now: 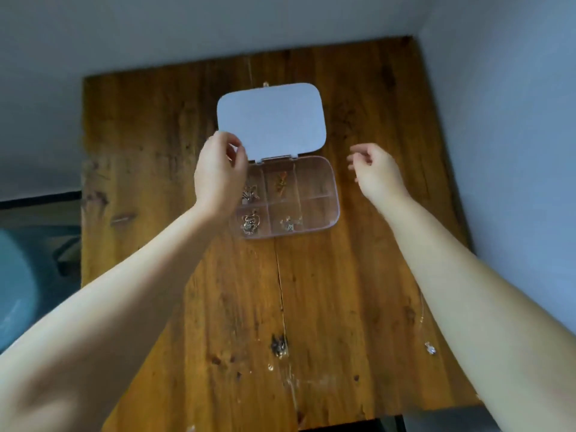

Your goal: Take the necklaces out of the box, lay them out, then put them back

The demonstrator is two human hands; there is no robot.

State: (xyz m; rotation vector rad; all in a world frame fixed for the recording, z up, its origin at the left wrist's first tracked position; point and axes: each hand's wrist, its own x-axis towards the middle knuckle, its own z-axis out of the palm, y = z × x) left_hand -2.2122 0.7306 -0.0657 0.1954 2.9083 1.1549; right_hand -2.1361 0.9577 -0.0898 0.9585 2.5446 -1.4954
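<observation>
A clear plastic box [332, 213] with several compartments lies open mid-table, its white lid [271, 120] folded flat on the far side. Pendants sit in the left and middle compartments: one [249, 194] by my wrist, an orange one [280, 183], and two nearer ones [249, 224] [290, 224]. The two right compartments look empty. My left hand [218, 173] hovers over the box's far left corner with fingers curled together; whether they pinch a chain is unclear. My right hand [374, 169] hangs right of the box, fingers loose, holding nothing. Two necklaces lie on the near table: a dark pendant [279, 346] and a silver one [430, 349].
The wooden table [156, 135] stands in a corner between pale walls [498, 120]. A long crack runs down its middle towards me. Left of the table a blue-grey rounded object [15, 291] sits lower down.
</observation>
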